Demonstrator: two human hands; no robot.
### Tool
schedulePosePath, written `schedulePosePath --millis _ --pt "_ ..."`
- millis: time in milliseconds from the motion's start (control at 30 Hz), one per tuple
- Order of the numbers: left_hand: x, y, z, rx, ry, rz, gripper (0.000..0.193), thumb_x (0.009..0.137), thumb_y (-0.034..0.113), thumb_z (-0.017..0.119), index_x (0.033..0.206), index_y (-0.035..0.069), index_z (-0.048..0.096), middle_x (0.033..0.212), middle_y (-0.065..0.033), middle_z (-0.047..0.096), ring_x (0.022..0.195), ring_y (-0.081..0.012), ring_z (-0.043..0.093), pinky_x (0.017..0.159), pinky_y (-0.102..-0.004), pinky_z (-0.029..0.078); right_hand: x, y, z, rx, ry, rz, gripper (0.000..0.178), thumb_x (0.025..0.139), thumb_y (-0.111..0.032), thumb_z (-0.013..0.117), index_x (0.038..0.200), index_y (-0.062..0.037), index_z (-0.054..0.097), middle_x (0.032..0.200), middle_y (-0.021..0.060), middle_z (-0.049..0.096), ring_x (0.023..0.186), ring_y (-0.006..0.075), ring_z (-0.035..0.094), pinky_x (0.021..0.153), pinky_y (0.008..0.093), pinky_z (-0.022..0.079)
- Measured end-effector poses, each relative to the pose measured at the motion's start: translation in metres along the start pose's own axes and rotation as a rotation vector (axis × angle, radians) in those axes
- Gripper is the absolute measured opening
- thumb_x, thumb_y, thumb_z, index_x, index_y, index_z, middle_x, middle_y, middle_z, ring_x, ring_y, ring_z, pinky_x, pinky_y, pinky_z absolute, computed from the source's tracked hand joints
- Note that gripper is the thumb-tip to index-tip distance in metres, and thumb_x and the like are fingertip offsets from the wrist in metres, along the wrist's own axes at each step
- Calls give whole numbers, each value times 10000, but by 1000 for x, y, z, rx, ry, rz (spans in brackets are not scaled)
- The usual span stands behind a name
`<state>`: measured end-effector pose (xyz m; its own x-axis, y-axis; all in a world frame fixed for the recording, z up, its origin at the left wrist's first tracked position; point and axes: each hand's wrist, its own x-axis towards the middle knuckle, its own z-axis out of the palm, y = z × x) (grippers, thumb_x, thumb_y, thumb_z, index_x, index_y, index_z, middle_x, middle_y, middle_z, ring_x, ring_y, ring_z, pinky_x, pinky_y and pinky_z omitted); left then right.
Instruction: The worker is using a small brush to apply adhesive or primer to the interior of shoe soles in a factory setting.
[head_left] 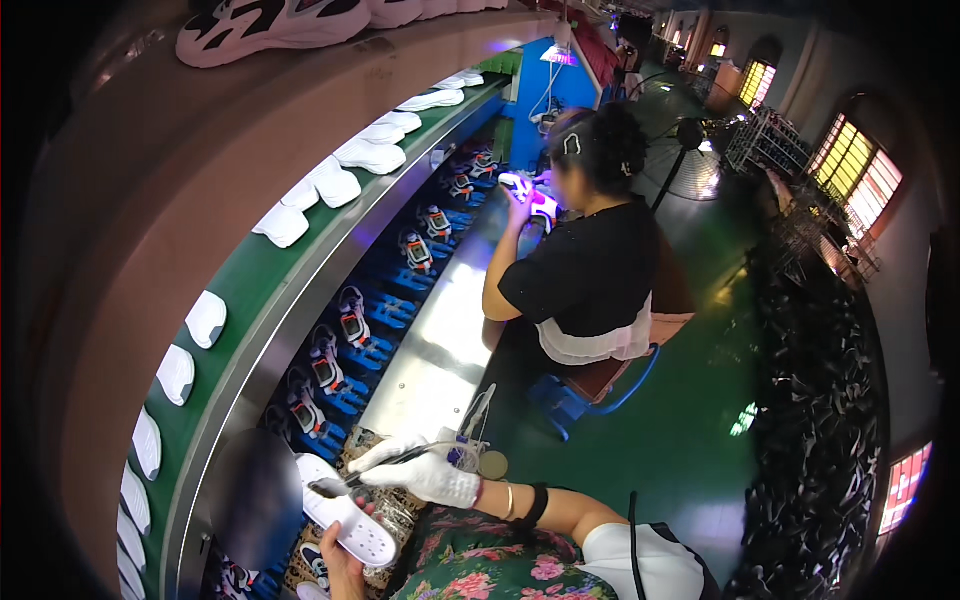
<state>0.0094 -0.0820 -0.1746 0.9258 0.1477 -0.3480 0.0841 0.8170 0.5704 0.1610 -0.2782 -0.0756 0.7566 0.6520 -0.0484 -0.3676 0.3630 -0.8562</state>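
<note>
Near the lower edge, my bare left hand grips a white shoe sole from beneath, its hollow inner side turned up, with round holes at the heel. My right hand, in a white knitted glove, is closed round a thin dark-handled brush. The brush's dark tip touches or hovers just over the sole's inner face; I cannot tell which. Below my left hand lie a dark shoe upper and part of another white sole, on a tan patterned surface.
A green conveyor belt carries white soles along the left. Beside it, blue racks hold several shoe uppers. Ahead, a co-worker sits on a blue-framed chair, holding a shoe under purple light. A fan stands behind; dark pieces are heaped at right.
</note>
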Motion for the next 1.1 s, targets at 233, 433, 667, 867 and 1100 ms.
schedulePosePath --millis 233,433,667,867,1100 --pt "12 -12 40 -245 69 14 755 927 747 385 1396 174 534 1267 -80 657 1107 -320 650 956 -510 527 3 -1 13 -324 -80 -296 187 807 -87 781 976 -14 746 951 90 743 874 152 692 796 297 553" --pt "25 -6 83 -261 29 115 820 941 739 364 1502 141 403 1458 -83 516 1286 -305 532 1098 -458 417 1 -15 6 -373 -110 -237 246 888 -17 691 1129 31 692 1107 111 717 1010 162 676 930 305 547" --pt "12 -4 109 -357 -159 19 1033 827 903 197 1306 58 548 1077 -173 695 949 -317 699 856 -457 570 22 -28 21 -973 -82 -879 307 724 -106 742 1024 -40 738 1018 133 728 891 295 683 784 382 553" --pt "10 -14 89 -61 -48 155 897 928 788 274 1506 108 362 1449 -103 507 1300 -264 521 1107 -422 412 -1 -13 42 -940 -280 -843 258 739 -67 750 997 -67 752 971 111 727 835 294 689 775 390 560" --pt "12 -7 85 -56 9 79 984 875 850 255 1503 101 364 1425 -130 519 1282 -265 535 1088 -461 440 7 -9 24 -926 -170 -759 271 770 -59 771 1040 -42 747 986 117 739 834 252 702 764 349 562"
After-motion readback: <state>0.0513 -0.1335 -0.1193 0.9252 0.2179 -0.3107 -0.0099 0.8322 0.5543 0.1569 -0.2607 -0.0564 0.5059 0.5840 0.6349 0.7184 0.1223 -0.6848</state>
